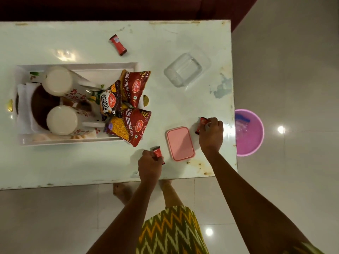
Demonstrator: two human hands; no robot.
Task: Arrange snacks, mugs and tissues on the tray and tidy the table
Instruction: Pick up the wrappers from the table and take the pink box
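A white tray [77, 67] on the table's left holds two floral mugs [58, 80] [62, 120], white tissues [22, 92], a salted peanuts pack [110, 103] and two red bhujia sev packs [134, 85] [131, 125]. My left hand [149, 165] is closed on a small red chocolate wrapper [157, 152] near the front edge. My right hand [211, 133] grips a second red wrapper [201, 124] near the right edge. A third red wrapper [118, 44] lies alone at the back.
A pink lid [180, 143] lies between my hands. A clear plastic box [183, 70] sits at the back right. On the floor right of the table [201, 99] stands a pink bin [249, 132] with a wrapper inside. My feet are at the table's front edge.
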